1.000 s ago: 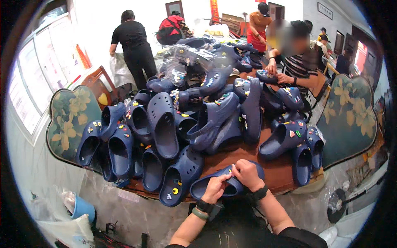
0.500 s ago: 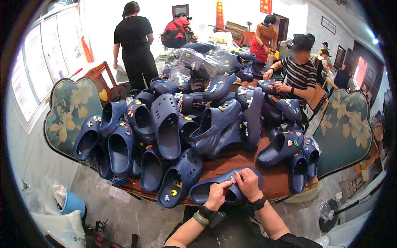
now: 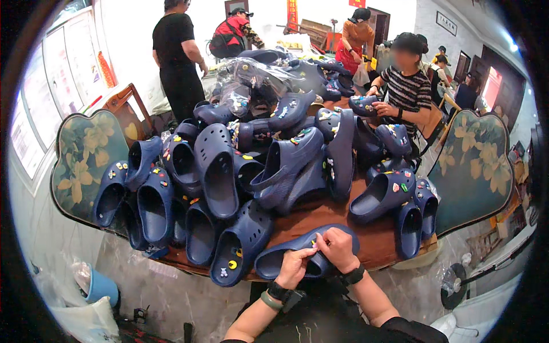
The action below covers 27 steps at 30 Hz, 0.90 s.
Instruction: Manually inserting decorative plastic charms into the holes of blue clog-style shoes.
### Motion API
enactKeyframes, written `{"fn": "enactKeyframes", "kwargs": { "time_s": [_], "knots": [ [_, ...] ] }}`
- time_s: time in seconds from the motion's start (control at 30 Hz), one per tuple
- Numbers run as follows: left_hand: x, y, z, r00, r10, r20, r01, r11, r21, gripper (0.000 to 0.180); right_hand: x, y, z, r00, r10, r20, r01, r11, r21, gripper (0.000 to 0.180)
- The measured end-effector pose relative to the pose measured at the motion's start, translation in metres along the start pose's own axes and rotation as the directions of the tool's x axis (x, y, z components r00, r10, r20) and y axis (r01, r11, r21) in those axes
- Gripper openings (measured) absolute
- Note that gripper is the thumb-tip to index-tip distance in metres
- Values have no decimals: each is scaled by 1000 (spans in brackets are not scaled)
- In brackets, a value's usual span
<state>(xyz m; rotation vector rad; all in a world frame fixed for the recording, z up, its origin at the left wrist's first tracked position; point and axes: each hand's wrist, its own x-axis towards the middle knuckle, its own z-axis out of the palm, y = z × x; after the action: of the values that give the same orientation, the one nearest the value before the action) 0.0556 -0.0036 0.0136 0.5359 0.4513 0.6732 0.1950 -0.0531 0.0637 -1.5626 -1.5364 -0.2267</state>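
A navy blue clog point(image 3: 270, 263) lies on its side along the table's near edge, its opening toward the left. My left hand point(image 3: 294, 267) is closed on the rim of its upper, fingers partly hidden inside the opening. Over the upper, my right hand point(image 3: 338, 251) bends down with thumb and fingertips pinched together beside the left fingertips. A tiny coloured shoe charm shows between the fingertips, mostly covered. Left of my hands, another navy clog point(image 3: 260, 226) stands tilted, with a few loose charms point(image 3: 233, 264) lying inside it.
Many navy clogs with charms are heaped across the brown table point(image 3: 297, 226), some under clear plastic point(image 3: 257, 80). A clog point(image 3: 382, 196) stands on the right. Across the table a person in a striped shirt point(image 3: 407, 91) handles a clog. A blue bin point(image 3: 103, 286) and a fan point(image 3: 454, 284) stand on the floor.
The whole view has shifted slightly, moving the pile a little left. My hands stay at the same clog; the right fingertips now cover more of the charm. The person in black has turned rightward.
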Motion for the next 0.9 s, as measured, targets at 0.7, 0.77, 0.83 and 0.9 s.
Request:
{"fn": "enactKeyframes", "kwargs": {
  "time_s": [0.7,0.77,0.83,0.9],
  "knots": [
    [19,11,15,954,212,-213,-133,933,334,22,19,-7,16,978,207,34,-208,978,20,15],
    [17,6,16,944,255,-208,-176,926,335,28,21,-11,13,987,115,110,-108,992,-67,10],
    [15,5,17,934,296,-202,-218,917,334,34,17,-11,11,996,68,61,-68,998,-7,11],
    [11,4,17,930,308,-199,-213,895,392,41,13,-14,10,1000,24,10,-25,998,52,11]
  ]
}}
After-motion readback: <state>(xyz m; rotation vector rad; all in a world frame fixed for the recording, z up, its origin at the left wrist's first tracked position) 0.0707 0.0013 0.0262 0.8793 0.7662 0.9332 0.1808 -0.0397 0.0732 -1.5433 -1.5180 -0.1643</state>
